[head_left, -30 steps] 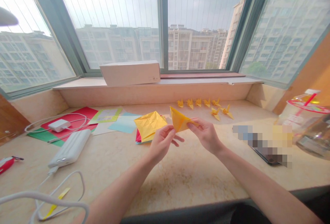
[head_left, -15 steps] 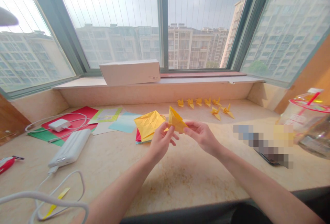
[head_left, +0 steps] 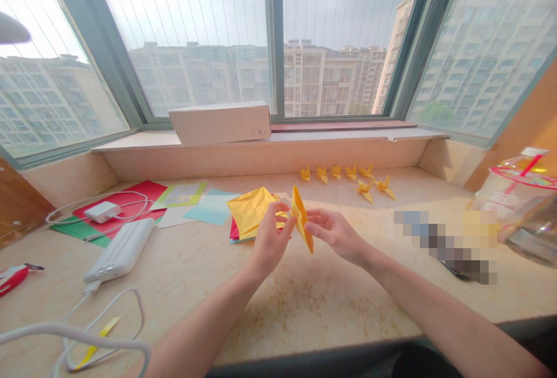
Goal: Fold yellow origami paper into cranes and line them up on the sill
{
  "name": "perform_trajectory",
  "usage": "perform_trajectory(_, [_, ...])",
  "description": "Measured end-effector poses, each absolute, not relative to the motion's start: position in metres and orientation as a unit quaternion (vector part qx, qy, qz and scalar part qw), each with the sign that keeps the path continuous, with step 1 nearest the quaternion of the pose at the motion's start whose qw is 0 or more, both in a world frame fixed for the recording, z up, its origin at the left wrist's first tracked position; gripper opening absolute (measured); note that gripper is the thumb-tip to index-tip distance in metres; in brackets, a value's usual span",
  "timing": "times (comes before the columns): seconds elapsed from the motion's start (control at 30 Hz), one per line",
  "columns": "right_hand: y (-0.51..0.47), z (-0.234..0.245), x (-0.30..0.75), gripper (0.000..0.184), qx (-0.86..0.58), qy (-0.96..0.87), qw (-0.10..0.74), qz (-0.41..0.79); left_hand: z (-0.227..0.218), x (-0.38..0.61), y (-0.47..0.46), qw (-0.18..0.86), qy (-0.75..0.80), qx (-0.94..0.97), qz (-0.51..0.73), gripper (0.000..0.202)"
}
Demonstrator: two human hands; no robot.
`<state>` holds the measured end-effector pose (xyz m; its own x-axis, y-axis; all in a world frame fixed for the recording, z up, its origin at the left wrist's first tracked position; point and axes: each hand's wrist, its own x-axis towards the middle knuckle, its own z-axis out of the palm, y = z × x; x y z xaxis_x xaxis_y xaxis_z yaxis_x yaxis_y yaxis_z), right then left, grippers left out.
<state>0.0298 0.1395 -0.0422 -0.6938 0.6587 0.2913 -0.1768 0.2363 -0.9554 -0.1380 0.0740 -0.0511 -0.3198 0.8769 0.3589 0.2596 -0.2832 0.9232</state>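
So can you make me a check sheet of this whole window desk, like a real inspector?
Surface: speckled stone counter, with papers and gadgets on it.
Job's things: folded yellow paper, creased yellow sheet, yellow paper cranes standing behind.
Clutter: coloured paper sheets, power bank, plastic cup with red straw.
Hands: left hand and right hand both pinch the folded paper.
Cables: white cable looping at front left.
Surroundings: white box on the sill, window frame, apartment buildings outside.
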Motion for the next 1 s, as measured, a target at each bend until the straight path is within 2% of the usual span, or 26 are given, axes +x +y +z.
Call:
perform_trajectory(0.17, [0.14,-0.046,0.027,0.042,-0.195,-0.714,0.335,0.582,-0.048,-0.137,0.074,0.251,0.555,0.548,0.573,0.021])
perform_trajectory(0.37, [0.138,-0.043,0.026,0.047,-0.218,-0.756,0.345,0.512,-0.045,-0.133,0.068,0.272,0.527,0.585,0.554,0.029])
perform_trajectory(0.73, [0.142,-0.045,0.027,0.043,-0.179,-0.747,0.342,0.541,-0.042,-0.133,0.067,0.321,0.507,0.568,0.563,0.031])
perform_trajectory(1.0, [0.135,-0.047,0.026,0.042,-0.222,-0.781,0.352,0.466,-0.052,-0.135,0.071,0.261,0.498,0.607,0.561,0.033])
